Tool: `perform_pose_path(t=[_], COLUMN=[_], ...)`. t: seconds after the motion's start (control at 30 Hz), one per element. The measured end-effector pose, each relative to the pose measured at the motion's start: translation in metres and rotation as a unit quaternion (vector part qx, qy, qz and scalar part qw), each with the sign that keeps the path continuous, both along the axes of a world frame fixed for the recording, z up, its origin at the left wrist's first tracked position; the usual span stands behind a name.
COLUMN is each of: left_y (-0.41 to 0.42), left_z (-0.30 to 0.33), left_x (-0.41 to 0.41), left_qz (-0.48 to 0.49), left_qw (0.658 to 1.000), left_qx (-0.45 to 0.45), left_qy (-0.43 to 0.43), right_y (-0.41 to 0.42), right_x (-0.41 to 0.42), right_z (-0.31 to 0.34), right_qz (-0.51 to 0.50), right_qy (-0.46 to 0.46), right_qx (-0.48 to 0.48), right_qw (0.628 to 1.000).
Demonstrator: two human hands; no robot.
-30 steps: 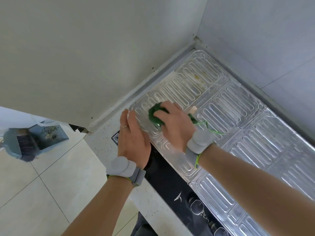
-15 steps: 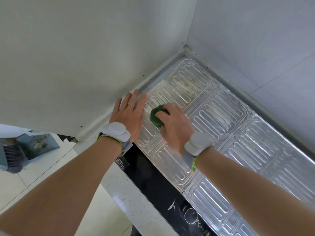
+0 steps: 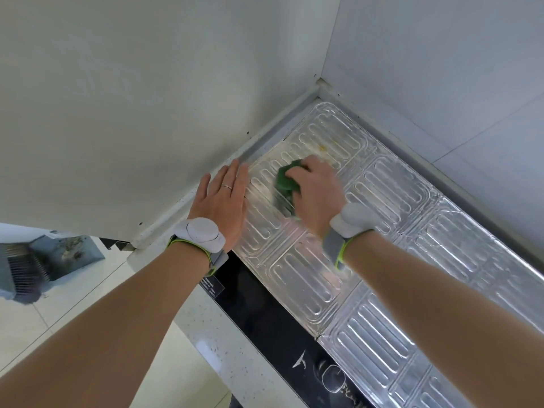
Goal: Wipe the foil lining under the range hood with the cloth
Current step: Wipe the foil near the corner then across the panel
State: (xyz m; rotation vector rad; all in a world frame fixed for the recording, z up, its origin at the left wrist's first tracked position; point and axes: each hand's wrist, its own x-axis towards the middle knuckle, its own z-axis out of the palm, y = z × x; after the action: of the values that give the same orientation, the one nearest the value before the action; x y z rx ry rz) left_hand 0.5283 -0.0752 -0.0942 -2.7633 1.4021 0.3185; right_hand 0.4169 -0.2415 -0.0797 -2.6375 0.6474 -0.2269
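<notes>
The embossed silver foil lining covers the counter from the far corner down to the lower right. My right hand is closed over a green cloth and presses it on the foil near the corner. A yellow stain sits on the foil just beyond the cloth. My left hand lies flat with fingers together on the foil's left edge, beside the wall trim. Both wrists wear grey bands.
A white wall panel rises on the left and a grey tiled wall on the right, meeting at the corner. A black cooktop borders the foil in front. A dustpan with brush stands on the floor at left.
My right hand has pushed the cloth farther toward the corner, up to the yellow stain. My left hand has slid forward along the foil's left edge, fingers now together.
</notes>
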Motion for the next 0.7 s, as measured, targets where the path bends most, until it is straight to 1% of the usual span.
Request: perform_pose_path(t=[0.1,0.17,0.23,0.37,0.43,0.5,0.6,0.63,0.7], left_y=[-0.001,0.001,0.002,0.002,0.0,0.0,-0.001,-0.001,-0.002], left_z=[-0.002,-0.004,-0.004,-0.004,-0.003,-0.004,-0.003,-0.002,-0.001], left_x=[0.001,0.001,0.001,-0.001,-0.003,-0.002,-0.001,-0.001,-0.001], left_qz=[-0.004,-0.013,-0.023,-0.024,-0.017,-0.017,-0.02,-0.021,-0.025], left_qw=[1.0,1.0,1.0,1.0,1.0,0.999,0.999,0.999,0.999], left_qx=[0.018,0.021,0.005,-0.006,-0.014,-0.026,-0.032,-0.034,-0.038], left_qy=[0.012,0.008,-0.003,-0.004,0.004,0.011,0.03,0.033,0.029], right_y=[0.032,0.033,0.02,-0.003,-0.001,0.009,0.024,0.023,0.012], right_x=[0.005,0.007,0.011,0.025,0.029,0.027,0.018,0.016,0.015], right_z=[0.006,0.008,0.007,0.004,0.005,0.006,0.009,0.009,0.007], right_qz=[0.143,0.199,0.177,0.03,0.005,0.057,0.183,0.203,0.197], right_qy=[-0.015,-0.01,-0.002,0.024,0.032,0.033,0.013,0.014,0.015], right_qx=[0.011,0.011,-0.001,-0.026,-0.037,-0.038,-0.028,-0.026,-0.033], right_qw=[0.989,0.98,0.984,0.999,0.999,0.997,0.983,0.979,0.98])
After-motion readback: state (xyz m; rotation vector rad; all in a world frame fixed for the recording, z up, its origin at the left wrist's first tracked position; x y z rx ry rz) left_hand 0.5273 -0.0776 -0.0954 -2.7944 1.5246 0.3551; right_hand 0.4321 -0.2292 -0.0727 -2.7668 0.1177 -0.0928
